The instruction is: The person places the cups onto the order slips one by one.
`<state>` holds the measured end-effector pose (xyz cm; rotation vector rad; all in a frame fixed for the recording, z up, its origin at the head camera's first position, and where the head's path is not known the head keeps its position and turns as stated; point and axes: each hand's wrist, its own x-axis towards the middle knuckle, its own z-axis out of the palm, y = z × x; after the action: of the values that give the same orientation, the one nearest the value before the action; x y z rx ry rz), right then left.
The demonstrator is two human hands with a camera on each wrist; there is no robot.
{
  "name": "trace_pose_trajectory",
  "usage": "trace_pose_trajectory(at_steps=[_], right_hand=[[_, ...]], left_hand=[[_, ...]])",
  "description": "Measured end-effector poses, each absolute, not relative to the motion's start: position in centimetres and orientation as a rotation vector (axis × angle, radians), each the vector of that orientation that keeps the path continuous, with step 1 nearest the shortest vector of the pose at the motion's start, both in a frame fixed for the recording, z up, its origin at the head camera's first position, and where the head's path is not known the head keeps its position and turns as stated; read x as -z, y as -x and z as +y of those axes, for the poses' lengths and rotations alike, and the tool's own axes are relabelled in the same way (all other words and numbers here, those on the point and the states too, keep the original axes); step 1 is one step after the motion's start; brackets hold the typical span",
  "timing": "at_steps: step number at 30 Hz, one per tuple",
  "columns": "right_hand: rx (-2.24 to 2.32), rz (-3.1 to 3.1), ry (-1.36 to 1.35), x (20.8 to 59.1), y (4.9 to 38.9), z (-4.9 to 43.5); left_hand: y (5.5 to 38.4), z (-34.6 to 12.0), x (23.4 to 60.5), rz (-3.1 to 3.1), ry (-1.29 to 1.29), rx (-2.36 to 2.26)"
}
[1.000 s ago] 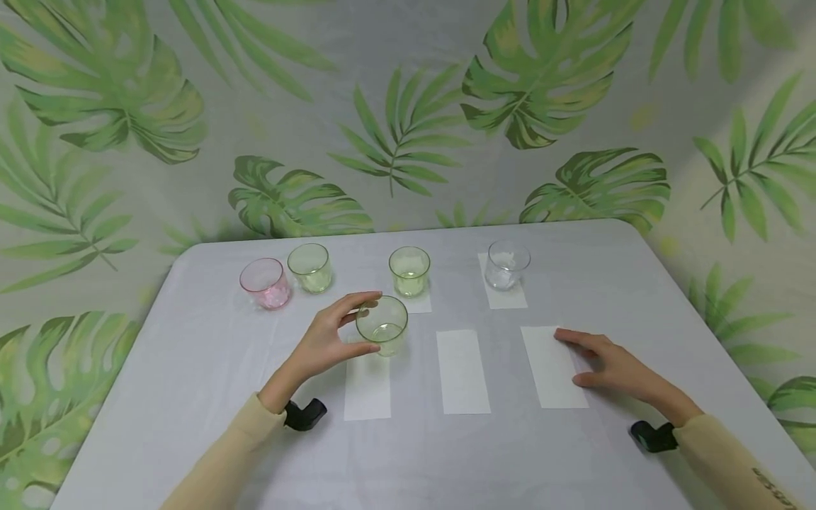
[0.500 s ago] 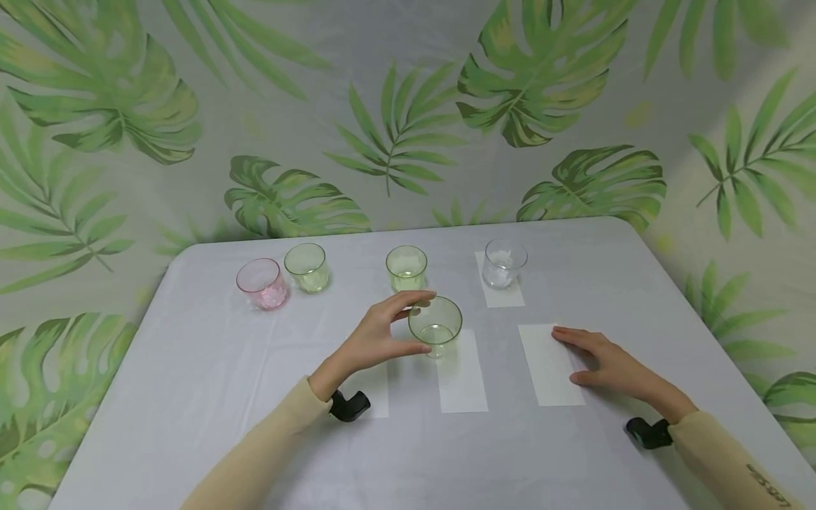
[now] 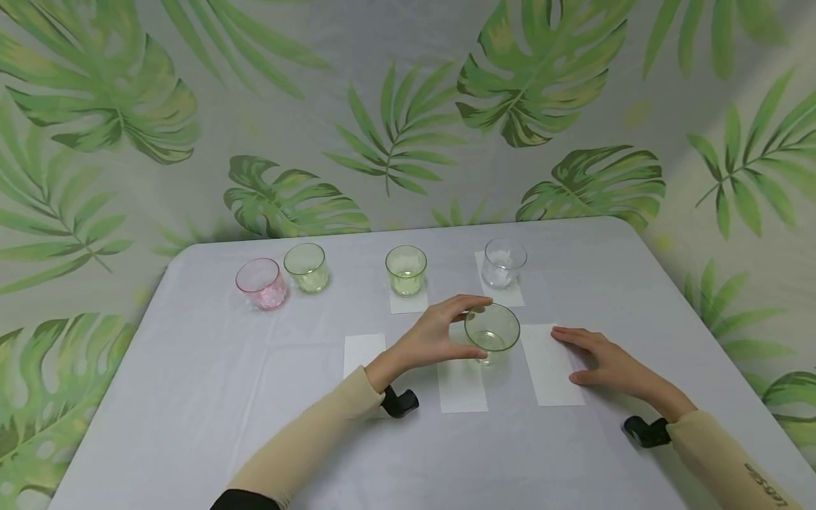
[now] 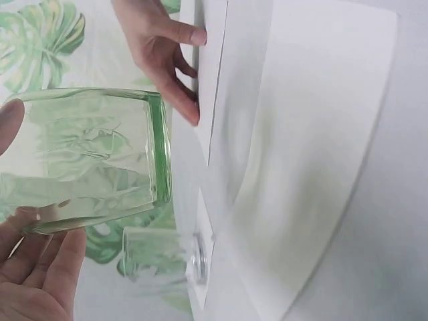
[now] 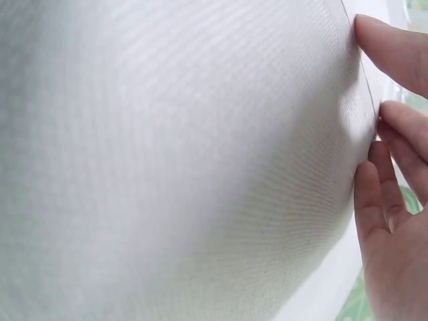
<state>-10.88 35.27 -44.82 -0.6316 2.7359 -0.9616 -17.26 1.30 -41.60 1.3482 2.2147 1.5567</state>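
My left hand (image 3: 433, 338) grips a green-tinted glass (image 3: 492, 331) by its sides, thumb on the near side and fingers on the far side. In the left wrist view this glass (image 4: 93, 160) is held off the table, its thick base to the right. It hangs between the middle front white paper (image 3: 463, 391) and the right front paper (image 3: 547, 368). My right hand (image 3: 615, 365) rests with loosely bent fingers at the right front paper's right edge, holding nothing. Its fingertips (image 5: 364, 175) touch down on the surface in the right wrist view.
A clear glass (image 3: 503, 263) and a green glass (image 3: 406, 273) stand on back-row papers. Another green glass (image 3: 307, 269) and a pink glass (image 3: 263, 285) stand at the back left on the tablecloth (image 3: 191, 382). The left front paper (image 3: 363, 350) lies partly under my left arm.
My left hand has carried the green glass rightward, from over the left front paper past the middle one. The right hand has stayed in place.
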Motion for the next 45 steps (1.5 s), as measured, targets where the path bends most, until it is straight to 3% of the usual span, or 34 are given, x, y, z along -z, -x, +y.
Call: trace_pose_trajectory(at_steps=[26,45], right_hand=[[0.946,2.724,0.520,44.9,11.1,35.3],[1.033,2.691,0.497,44.8,10.9,35.1]], left_hand=[[16.9,9.9,43.0,2.260,-1.502,-1.335],[16.7,12.1,43.9,2.326,-1.493,-1.204]])
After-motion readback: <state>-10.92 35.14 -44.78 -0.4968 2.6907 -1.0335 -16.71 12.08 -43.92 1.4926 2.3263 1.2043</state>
